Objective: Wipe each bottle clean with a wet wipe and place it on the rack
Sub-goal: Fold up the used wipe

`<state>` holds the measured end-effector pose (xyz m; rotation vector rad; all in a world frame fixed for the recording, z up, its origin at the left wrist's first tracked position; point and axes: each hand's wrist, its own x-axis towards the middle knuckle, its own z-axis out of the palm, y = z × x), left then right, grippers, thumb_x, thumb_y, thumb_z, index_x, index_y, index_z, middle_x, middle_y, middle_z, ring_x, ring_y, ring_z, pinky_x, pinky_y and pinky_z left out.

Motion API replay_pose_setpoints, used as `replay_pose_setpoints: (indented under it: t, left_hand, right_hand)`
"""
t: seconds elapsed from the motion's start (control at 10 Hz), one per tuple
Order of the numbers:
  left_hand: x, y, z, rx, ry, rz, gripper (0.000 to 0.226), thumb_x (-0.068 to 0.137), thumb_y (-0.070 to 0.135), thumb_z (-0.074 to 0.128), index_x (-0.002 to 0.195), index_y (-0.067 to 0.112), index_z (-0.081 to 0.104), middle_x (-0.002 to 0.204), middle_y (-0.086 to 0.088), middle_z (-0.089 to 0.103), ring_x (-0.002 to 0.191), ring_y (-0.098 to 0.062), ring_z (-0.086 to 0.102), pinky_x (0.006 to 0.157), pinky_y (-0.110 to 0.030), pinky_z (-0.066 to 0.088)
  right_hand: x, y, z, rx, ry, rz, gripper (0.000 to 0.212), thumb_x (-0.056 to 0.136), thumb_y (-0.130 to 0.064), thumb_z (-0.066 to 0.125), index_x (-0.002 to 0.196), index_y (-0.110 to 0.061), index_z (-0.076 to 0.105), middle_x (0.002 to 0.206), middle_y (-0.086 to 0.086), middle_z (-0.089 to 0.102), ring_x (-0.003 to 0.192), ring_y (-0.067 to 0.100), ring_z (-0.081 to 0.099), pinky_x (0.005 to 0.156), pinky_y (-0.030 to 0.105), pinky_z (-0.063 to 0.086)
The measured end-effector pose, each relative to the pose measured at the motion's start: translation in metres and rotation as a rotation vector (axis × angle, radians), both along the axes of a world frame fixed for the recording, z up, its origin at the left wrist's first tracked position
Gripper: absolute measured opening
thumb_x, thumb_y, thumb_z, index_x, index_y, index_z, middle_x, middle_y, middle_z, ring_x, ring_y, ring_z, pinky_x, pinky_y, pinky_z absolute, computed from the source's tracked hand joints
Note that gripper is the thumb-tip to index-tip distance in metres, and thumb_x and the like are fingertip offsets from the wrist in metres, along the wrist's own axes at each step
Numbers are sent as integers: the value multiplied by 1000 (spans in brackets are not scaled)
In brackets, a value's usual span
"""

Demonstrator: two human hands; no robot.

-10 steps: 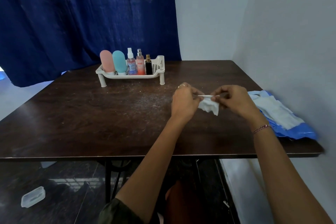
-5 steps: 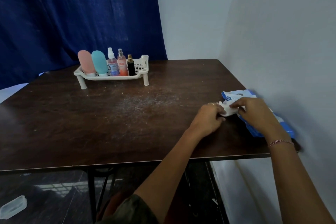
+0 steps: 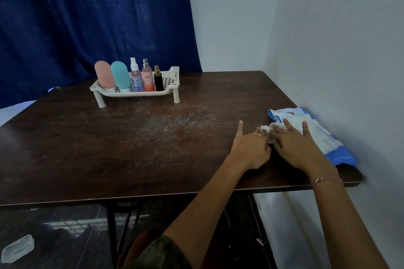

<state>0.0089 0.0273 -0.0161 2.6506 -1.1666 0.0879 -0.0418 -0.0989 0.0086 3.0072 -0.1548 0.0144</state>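
A white rack [image 3: 140, 94] stands at the back left of the dark table [image 3: 109, 148]. In it stand a pink bottle [image 3: 104, 74], a teal bottle [image 3: 120, 75], a clear spray bottle [image 3: 136, 77], an orange spray bottle [image 3: 147, 77] and a small black bottle [image 3: 158, 81]. A folded white wet wipe [image 3: 270, 135] lies on the table at the right. My left hand [image 3: 251, 147] and my right hand [image 3: 299, 144] rest flat on either side of it with fingers stretched out, touching it. Part of the wipe is hidden under the fingers.
A blue and white wet wipe pack [image 3: 323, 140] lies against the right wall, partly under my right fingers. A dark blue curtain [image 3: 87, 17] hangs behind the rack. On the floor at the lower left sits a clear plastic container [image 3: 17, 249].
Both hands carried the wipe from mid-air down and right to the table beside the pack. Their pinch on it has given way to flat, straightened fingers.
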Motion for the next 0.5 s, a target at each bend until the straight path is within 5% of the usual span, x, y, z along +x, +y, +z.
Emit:
replay_pose_setpoints:
  t: [0.3, 0.5]
  left_hand:
    - [3, 16, 4, -15, -79, 60, 54, 100, 26, 26, 149, 9, 14, 158, -6, 14, 146, -15, 7, 116, -44, -10]
    - [5, 42, 10, -82, -81, 114, 55, 100, 27, 24, 149, 8, 11, 159, -6, 8, 146, -14, 1, 116, -42, -9]
  right_hand:
    - [0, 17, 9, -87, -74, -53, 49, 99, -32, 20, 146, -17, 18, 157, 1, 6, 144, 17, -4, 111, 53, -9]
    - [12, 43, 8, 185, -156, 19, 55, 99, -38, 18, 147, -11, 12, 156, 5, 6, 144, 14, -2, 115, 40, -5]
